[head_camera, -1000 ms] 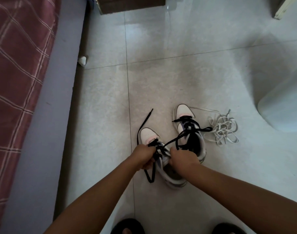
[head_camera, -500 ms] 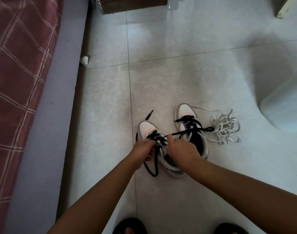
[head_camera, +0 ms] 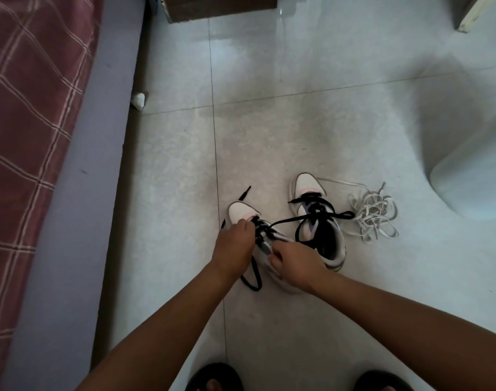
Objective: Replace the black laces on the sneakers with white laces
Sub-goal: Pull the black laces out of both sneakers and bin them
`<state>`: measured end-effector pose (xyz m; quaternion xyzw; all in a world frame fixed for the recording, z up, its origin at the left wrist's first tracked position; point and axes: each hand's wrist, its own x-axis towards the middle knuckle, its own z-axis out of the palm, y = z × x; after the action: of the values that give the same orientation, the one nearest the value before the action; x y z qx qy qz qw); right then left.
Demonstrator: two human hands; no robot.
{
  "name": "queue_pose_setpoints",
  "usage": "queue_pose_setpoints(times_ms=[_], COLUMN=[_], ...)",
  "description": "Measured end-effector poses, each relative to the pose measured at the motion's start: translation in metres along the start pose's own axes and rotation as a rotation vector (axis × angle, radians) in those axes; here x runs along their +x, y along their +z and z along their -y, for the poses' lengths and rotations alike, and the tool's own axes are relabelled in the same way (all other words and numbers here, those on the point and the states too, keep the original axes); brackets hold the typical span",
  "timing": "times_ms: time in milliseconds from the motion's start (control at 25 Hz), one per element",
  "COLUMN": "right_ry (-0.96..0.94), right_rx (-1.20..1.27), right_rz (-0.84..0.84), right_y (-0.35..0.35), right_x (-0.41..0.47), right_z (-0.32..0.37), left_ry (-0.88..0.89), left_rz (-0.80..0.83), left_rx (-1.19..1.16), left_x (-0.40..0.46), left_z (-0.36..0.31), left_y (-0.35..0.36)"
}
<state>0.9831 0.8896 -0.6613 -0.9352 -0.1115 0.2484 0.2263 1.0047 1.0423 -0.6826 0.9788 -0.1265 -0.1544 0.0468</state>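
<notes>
We hold the left sneaker (head_camera: 242, 214) on the tiled floor (head_camera: 297, 122). Our left hand (head_camera: 234, 244) curls its fingers over the black lace (head_camera: 262, 231) near the toe end of the lacing. Our right hand (head_camera: 296, 262) pinches the upper beside the eyelets nearer the ankle. One strand of this lace runs across to the right sneaker (head_camera: 317, 221), which stands just beside and is laced in black. The white laces (head_camera: 373, 217) lie in a loose tangle on the floor, just right of the right sneaker.
</notes>
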Motion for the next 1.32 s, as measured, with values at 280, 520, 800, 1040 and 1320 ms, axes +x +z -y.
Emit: queue_pose_setpoints(times_ms=[280,520,800,1040,1320], right_ry=[0.009,-0.164,-0.384,0.441,0.320], right_rx=[-0.110,-0.277,-0.043,1.471,1.709], right_rz=[-0.002,-0.118,-0.168,-0.186,-0.445], right_y=[-0.004,0.018,0.003,-0.022,-0.111], right_x=[-0.002,-0.005,0.004,0.021,0.051], right_z=[0.000,0.007,0.000,0.001,-0.027], left_ry=[-0.707,-0.676,-0.752,-0.794,-0.697], left_rz=[0.288,0.317,0.403,0.403,0.352], left_rx=[-1.583,-1.616,-1.686,-1.735,-1.511], left_x=[-0.002,-0.017,-0.017,-0.018,-0.019], left_z=[0.004,0.000,0.003,0.004,0.000], left_y=[-0.021,-0.018,-0.017,-0.010,-0.009])
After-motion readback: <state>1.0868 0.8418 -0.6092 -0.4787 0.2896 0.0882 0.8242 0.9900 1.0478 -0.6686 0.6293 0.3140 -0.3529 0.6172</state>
